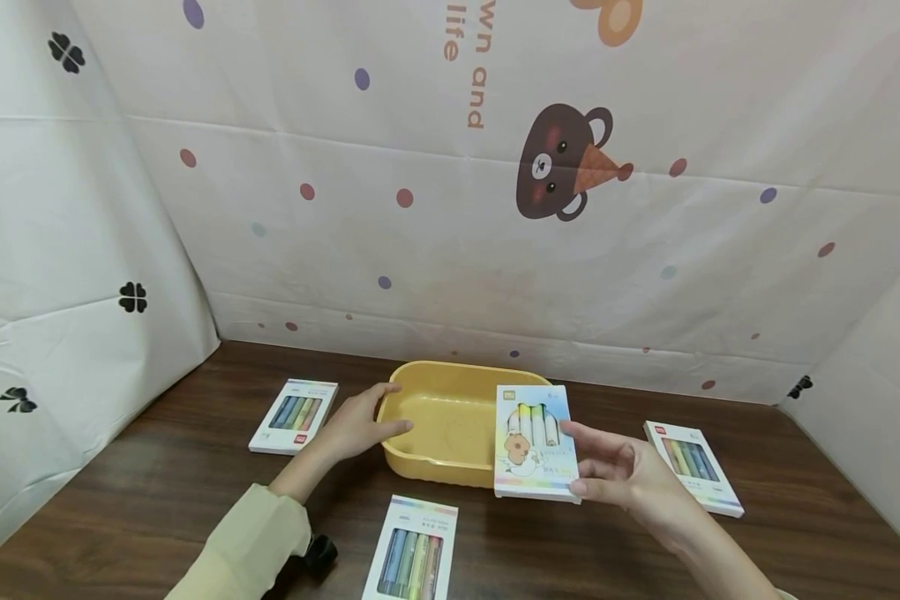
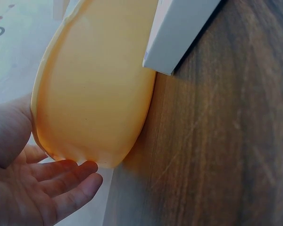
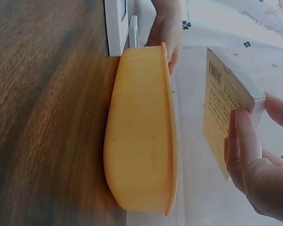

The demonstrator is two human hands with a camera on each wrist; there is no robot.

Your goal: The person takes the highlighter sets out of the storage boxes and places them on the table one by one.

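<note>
A yellow plastic basin (image 1: 435,471) stands on the table, one end toward my left hand (image 1: 356,425). That hand grips the basin's left end, thumb over the rim and the other fingers (image 2: 68,188) against the outer wall. My right hand (image 1: 626,475) pinches a white marker box (image 1: 528,479) by its right edge, between thumb and fingers. The box is held up over the basin's right end, its front with a window of markers and a cartoon print facing me. Printed text and a barcode cover its back (image 3: 221,103) in the right wrist view.
Three flat white boxes with windows showing coloured sticks lie on the brown wooden table (image 1: 157,500): a left box (image 1: 330,396), a front box (image 1: 420,512) and a right box (image 1: 712,496). A patterned cloth (image 1: 450,250) hangs behind and at both sides.
</note>
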